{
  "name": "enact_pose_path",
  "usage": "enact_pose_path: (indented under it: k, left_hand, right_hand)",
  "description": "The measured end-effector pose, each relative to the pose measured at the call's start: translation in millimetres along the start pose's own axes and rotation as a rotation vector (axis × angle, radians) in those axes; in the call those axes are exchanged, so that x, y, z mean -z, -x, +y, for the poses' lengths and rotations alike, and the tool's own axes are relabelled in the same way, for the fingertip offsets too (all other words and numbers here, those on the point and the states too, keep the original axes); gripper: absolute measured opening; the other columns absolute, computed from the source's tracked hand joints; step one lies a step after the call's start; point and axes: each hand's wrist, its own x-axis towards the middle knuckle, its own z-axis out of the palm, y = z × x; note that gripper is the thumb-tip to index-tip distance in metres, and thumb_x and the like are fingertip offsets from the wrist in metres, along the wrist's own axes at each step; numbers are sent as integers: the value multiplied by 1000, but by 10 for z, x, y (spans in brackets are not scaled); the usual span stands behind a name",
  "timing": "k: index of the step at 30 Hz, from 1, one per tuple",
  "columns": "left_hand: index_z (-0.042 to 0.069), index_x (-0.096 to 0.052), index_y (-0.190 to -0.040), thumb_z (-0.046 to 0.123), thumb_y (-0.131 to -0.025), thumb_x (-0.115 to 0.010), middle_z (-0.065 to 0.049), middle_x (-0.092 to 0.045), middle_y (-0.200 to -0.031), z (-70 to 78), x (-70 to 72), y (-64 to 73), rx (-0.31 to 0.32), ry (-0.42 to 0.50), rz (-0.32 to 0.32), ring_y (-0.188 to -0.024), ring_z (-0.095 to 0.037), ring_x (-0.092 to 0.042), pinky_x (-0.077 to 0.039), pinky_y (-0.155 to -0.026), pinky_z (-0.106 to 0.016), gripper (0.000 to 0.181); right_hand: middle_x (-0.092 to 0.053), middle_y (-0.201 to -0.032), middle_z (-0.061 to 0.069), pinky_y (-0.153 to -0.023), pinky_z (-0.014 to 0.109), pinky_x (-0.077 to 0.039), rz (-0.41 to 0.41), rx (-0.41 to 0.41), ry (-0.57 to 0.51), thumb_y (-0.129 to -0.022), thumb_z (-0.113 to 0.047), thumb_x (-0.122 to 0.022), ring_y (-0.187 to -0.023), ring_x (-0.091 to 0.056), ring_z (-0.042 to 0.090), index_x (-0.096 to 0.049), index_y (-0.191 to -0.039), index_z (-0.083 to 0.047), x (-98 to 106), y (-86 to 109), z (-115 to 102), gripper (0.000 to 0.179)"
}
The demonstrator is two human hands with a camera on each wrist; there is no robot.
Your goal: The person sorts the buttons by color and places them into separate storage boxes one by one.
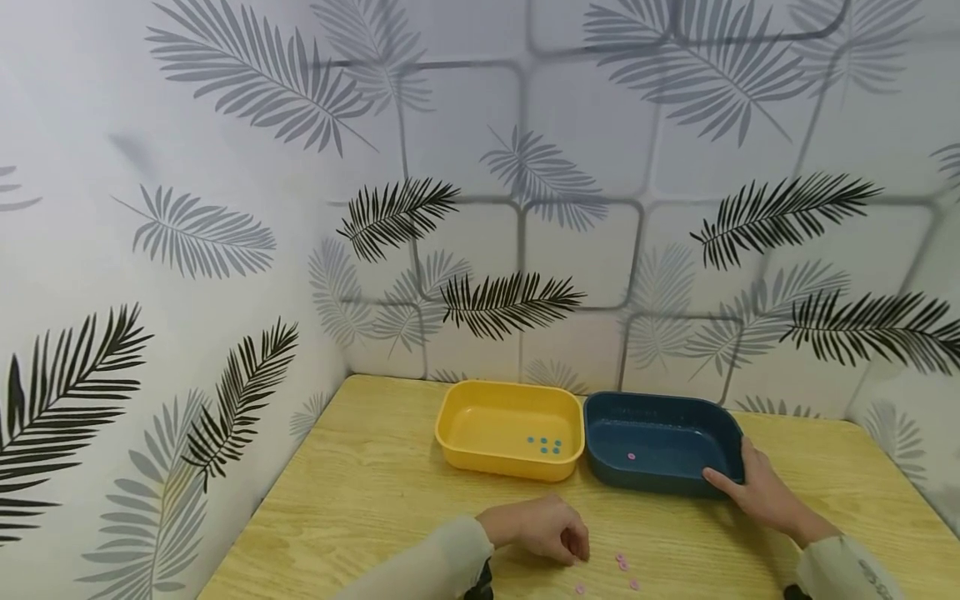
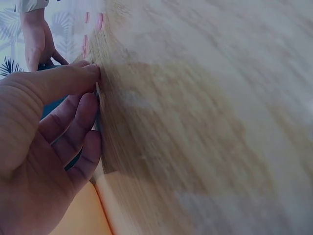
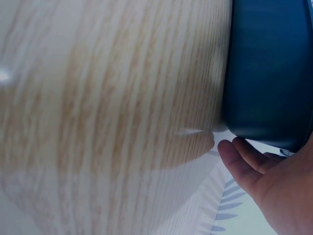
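Fingertips and thumb of my left hand (image 1: 551,530) come together at the tabletop, pinching a small pink button that is mostly hidden by them. In the left wrist view the other fingers of that hand (image 2: 63,122) are curled. Several flat pink buttons (image 1: 622,566) lie on the wood just right of it. My right hand (image 1: 768,492) grips the right end of a dark blue plastic tub (image 1: 660,482), thumb over its front corner. One pink button (image 1: 632,457) is inside this tub. Left of it stands a yellow tub (image 1: 502,465) with several blue buttons (image 1: 543,451) inside.
The two tubs stand side by side at the back of the light wood table (image 1: 360,483). Behind and to the left are white walls (image 1: 480,350) with a feather pattern.
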Motion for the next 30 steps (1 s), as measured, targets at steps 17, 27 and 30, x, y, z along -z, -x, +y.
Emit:
enact_pose_path:
  k: [17,27,30]
  left_hand:
    - [13,-70,-83,10,-85,-72,15,-58,-71,-23,-25,-3,104,101,10,-64,6,-51,-43,-60,-10,4]
    - [8,-69,-87,11,-85,-71,14,-58,-72,-20,-20,3,81,71,4,-64,5,-50,-42,-60,-10,4]
    - [9,-68,-87,11,-86,-71,14,-58,-72,-22,-16,3,85,73,11,-64,5,-49,-42,-59,-10,3]
  right_hand:
    - [-2,-135,52,-93,71,-22,0,-9,13,-95,-48,-51,-121,-13,65,17,-137,20,-16,-11,11,105]
    - [0,-135,52,-93,71,-21,0,-7,7,-95,-47,-51,-121,-12,65,19,-136,19,-6,0,-13,105]
    - [0,-135,52,-93,71,-22,0,-4,10,-95,-48,-51,-121,-13,65,20,-136,18,-1,3,-20,106]
